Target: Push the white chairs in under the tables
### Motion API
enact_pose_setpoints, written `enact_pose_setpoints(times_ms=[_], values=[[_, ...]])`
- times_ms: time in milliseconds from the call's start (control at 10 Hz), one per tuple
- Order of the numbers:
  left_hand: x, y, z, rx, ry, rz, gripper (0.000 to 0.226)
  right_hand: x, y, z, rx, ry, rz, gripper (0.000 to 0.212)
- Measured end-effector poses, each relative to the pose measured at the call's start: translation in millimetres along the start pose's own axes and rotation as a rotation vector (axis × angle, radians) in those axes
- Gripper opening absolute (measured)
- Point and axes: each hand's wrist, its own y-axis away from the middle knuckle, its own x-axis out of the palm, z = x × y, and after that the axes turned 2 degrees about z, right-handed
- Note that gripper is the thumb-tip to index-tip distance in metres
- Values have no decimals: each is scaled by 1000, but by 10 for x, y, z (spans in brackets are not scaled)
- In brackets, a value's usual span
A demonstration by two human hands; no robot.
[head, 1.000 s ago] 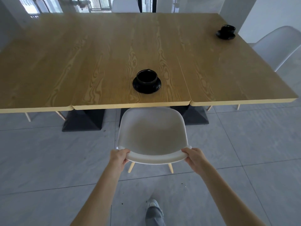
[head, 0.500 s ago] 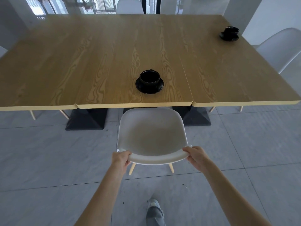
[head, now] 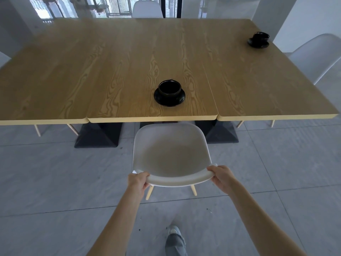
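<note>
White moulded plastic chair (head: 170, 154), smooth rounded shell on pale wooden legs, stands on the grey tiled floor (head: 55, 172) directly before the counter (head: 110, 61), its front edge at the counter's near edge. Compared with one second ago, the seat front has closed up to the counter edge and sits slightly nearer the black dish. Left hand (head: 138, 182) is curled tight over the left corner of the backrest rim; right hand (head: 222, 177) is curled tight over the right corner. Counter top is yellow wood with bold grain, built of joined panels with rounded corners, on dark angular bases (head: 98, 134). Black cup and saucer (head: 169, 92) rests near the front edge; a second black cup and saucer (head: 258, 40) sits at the far right. Further white chairs stand at the right (head: 317, 58) and far end (head: 147, 9).
</note>
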Motion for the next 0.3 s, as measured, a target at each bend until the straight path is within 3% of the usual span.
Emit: enact_pose_setpoints(times_ms=[100,200,300], values=[[-20,6,-13,0,-8,6,16,9,-12,26,-3,14,-21,5],[-46,-1,1,28,-53,43,8,31,23,49,-13,239,-68,12],[-93,127,-3,176,-311,22,22,62,183,93,-98,634,-166,42]])
